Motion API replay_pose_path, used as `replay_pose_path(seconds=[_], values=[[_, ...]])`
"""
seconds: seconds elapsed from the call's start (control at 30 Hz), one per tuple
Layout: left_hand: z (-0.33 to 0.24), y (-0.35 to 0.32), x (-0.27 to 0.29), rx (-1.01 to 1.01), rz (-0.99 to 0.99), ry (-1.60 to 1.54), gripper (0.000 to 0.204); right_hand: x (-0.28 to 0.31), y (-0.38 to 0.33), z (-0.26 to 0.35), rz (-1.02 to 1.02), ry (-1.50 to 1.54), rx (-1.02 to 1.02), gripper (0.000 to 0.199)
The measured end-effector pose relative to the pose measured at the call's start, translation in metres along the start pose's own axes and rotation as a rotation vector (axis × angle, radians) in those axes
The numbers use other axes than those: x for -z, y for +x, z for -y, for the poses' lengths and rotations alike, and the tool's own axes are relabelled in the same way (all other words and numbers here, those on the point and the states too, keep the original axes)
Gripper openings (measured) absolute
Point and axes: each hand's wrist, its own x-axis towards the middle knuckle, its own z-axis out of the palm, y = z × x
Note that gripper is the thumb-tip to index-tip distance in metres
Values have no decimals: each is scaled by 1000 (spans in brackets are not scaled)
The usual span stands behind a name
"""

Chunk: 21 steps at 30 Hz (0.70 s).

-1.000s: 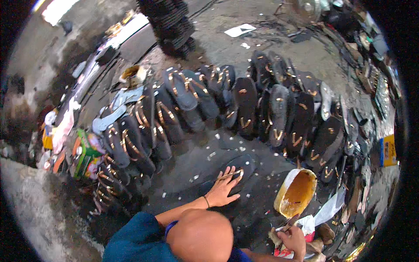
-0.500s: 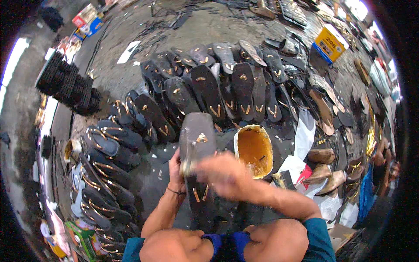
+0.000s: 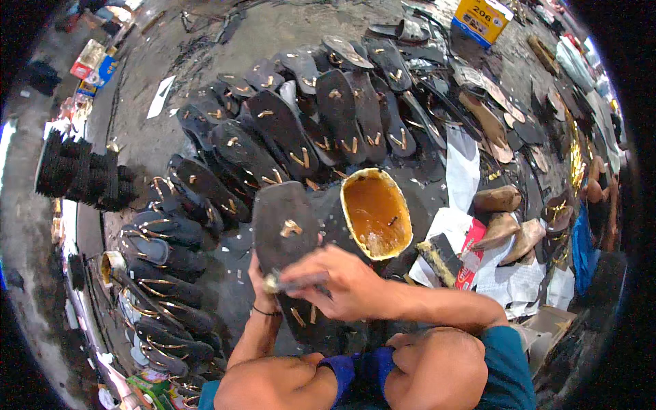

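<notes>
My left hand grips a dark sandal sole by its left edge, with its fingers partly hidden beneath. The sole is tilted up, its underside facing me, and golden strap ends poke through it. My right hand is closed around a short, dark-handled brush with a pale, matted tip. That tip is at the sole's left edge, close to my left thumb. Just right of the sole stands an open tub of amber, glue-like stuff, with a crusted pale rim.
Beyond the tub, several dark soles with strap ends lie in overlapping rows. More sandals with golden straps curve along my left. Wooden shoe lasts and white paper lie to the right. A yellow-and-blue box is farther back.
The view has swung right and down. My right hand has drawn the brush nearer to me, toward the sole's left edge. The left hand keeps hold of the sole.
</notes>
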Motion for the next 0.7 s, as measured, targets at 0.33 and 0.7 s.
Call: replay_pose_path(seconds=[0.33,0.7], values=[[6,10,3,36,98,-154,66,57,54,-67,-340,-270,-80,15],[-22,-6,68,-56,6,-282,68,-4,-43,-20,149,195,-362,23]])
